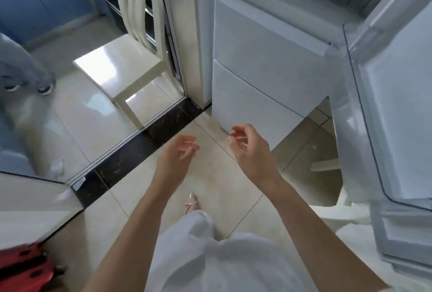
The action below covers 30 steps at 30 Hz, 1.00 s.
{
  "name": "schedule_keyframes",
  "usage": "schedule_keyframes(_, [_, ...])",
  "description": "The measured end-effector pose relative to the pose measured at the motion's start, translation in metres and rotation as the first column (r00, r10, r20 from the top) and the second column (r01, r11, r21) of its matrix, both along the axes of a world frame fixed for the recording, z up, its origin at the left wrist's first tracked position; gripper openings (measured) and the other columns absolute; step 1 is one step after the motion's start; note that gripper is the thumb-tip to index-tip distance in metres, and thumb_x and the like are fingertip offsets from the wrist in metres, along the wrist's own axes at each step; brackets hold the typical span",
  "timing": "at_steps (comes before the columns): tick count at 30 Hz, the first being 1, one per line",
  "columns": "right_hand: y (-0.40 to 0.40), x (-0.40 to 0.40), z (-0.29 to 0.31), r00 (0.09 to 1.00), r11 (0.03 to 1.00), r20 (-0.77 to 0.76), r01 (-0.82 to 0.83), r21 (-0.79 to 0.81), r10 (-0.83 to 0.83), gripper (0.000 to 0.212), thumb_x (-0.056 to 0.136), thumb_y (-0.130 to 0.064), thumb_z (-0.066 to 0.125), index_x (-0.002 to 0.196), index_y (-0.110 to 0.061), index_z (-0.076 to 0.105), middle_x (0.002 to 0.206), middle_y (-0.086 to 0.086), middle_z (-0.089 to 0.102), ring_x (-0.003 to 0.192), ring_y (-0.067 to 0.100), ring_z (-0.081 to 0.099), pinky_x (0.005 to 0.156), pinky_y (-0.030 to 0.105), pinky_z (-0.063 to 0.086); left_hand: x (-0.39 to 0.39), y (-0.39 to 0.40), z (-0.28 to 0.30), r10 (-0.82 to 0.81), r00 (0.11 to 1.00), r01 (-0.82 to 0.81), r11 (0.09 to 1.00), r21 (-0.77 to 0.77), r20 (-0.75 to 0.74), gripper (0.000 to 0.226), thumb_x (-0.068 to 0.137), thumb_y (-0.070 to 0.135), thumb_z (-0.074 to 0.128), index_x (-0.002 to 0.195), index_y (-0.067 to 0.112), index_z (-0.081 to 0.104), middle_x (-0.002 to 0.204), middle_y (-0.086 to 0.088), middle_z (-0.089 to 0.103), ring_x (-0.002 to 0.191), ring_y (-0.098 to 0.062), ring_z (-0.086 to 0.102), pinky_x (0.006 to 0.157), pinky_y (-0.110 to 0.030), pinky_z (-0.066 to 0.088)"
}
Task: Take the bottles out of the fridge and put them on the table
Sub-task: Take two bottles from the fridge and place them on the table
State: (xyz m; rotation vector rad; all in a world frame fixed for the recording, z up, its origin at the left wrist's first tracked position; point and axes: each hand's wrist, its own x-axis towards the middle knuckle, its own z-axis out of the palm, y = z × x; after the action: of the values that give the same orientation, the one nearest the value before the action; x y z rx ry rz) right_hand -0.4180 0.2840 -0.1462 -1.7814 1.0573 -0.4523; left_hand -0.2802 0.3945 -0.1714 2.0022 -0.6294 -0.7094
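Observation:
The white fridge (261, 62) stands ahead on the right, its upper door (397, 109) swung open at the right edge of view. Two closed lower drawers face me. No bottle shows anywhere in the frame. My left hand (180, 153) and my right hand (247, 144) hover over the tiled floor just in front of the bottom drawer, fingers loosely curled, both holding nothing. A corner of a white table (30, 200) shows at the lower left.
A cream wooden chair (126, 62) stands left of the fridge beside a sliding-door track. Another person's legs and shoes (35, 76) are at the far left. A red object (23, 266) lies at the bottom left. My foot (192, 203) is on the floor.

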Motion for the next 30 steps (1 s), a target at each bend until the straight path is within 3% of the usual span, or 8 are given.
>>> schedule_keyframes(7, [-0.077, 0.082, 0.023, 0.975, 0.975, 0.010, 0.222, -0.005, -0.222, 0.027, 0.091, -0.025, 0.058, 0.117, -0.017, 0.057, 0.108, -0.003, 0.064, 0.101, 0.011, 0.059, 0.090, 0.024, 0.048, 0.118, -0.104, 0.023, -0.235, 0.971, 0.236, 0.972, 0.003, 0.049, 0.028, 0.090, 0.014, 0.061, 0.085, 0.041, 0.060, 0.086, 0.010, 0.073, 0.083, -0.012, 0.069, 0.076, -0.033, 0.055])
schedule_keyframes(12, [-0.147, 0.116, 0.047, 0.928, 0.927, 0.069, 0.370, -0.057, -0.366, 0.029, 0.092, -0.025, 0.058, 0.119, -0.017, 0.055, 0.108, -0.006, 0.063, 0.102, 0.011, 0.059, 0.086, 0.017, 0.042, 0.160, -0.203, 0.052, -0.380, 0.918, 0.388, 0.920, -0.057, 0.114, 0.019, 0.091, 0.011, 0.059, 0.099, 0.028, 0.063, 0.091, 0.004, 0.073, 0.082, -0.011, 0.068, 0.080, -0.031, 0.054])
schedule_keyframes(15, [-0.196, 0.128, 0.066, 0.895, 0.890, 0.105, 0.443, -0.104, -0.434, 0.030, 0.092, -0.026, 0.057, 0.120, -0.015, 0.055, 0.107, -0.006, 0.061, 0.102, 0.011, 0.058, 0.084, 0.015, 0.041, 0.173, -0.268, 0.070, -0.436, 0.888, 0.452, 0.886, -0.102, 0.146, 0.020, 0.091, 0.009, 0.057, 0.106, 0.019, 0.064, 0.094, 0.001, 0.073, 0.082, -0.014, 0.067, 0.067, -0.017, 0.049])
schedule_keyframes(19, [-0.267, 0.140, 0.090, 0.843, 0.835, 0.175, 0.532, -0.140, -0.508, 0.031, 0.093, -0.025, 0.056, 0.122, -0.015, 0.054, 0.105, -0.008, 0.058, 0.102, 0.009, 0.057, 0.086, 0.018, 0.042, 0.178, -0.354, 0.089, -0.483, 0.854, 0.514, 0.839, -0.180, 0.192, 0.021, 0.090, 0.008, 0.057, 0.102, 0.024, 0.062, 0.094, 0.001, 0.072, 0.085, -0.019, 0.068, 0.070, -0.029, 0.052])
schedule_keyframes(23, [-0.343, 0.156, 0.108, 0.770, 0.754, 0.235, 0.634, -0.175, -0.593, 0.032, 0.092, -0.021, 0.056, 0.122, -0.010, 0.055, 0.103, -0.002, 0.062, 0.100, 0.014, 0.059, 0.085, 0.020, 0.042, 0.176, -0.432, 0.110, -0.457, 0.840, 0.528, 0.811, -0.251, 0.291, 0.018, 0.090, 0.008, 0.061, 0.106, 0.014, 0.065, 0.084, 0.011, 0.067, 0.077, -0.014, 0.064, 0.063, -0.010, 0.045])
schedule_keyframes(26, [-0.406, 0.164, 0.121, 0.708, 0.677, 0.261, 0.705, -0.212, -0.656, 0.030, 0.090, -0.019, 0.058, 0.118, -0.007, 0.057, 0.106, 0.007, 0.068, 0.099, 0.022, 0.062, 0.079, 0.021, 0.040, 0.171, -0.491, 0.129, -0.450, 0.832, 0.540, 0.791, -0.287, 0.324, 0.019, 0.088, 0.008, 0.061, 0.105, 0.014, 0.066, 0.084, 0.010, 0.067, 0.080, -0.016, 0.065, 0.071, -0.013, 0.047])
schedule_keyframes(30, [-0.470, 0.166, 0.146, 0.669, 0.610, 0.330, 0.743, -0.274, -0.666, 0.029, 0.089, -0.015, 0.057, 0.116, -0.004, 0.057, 0.098, 0.007, 0.067, 0.093, 0.023, 0.062, 0.076, 0.023, 0.039, 0.168, -0.559, 0.150, -0.426, 0.840, 0.527, 0.789, -0.316, 0.336, 0.024, 0.086, 0.008, 0.058, 0.107, 0.016, 0.066, 0.088, 0.005, 0.068, 0.074, -0.010, 0.062, 0.064, -0.007, 0.041])
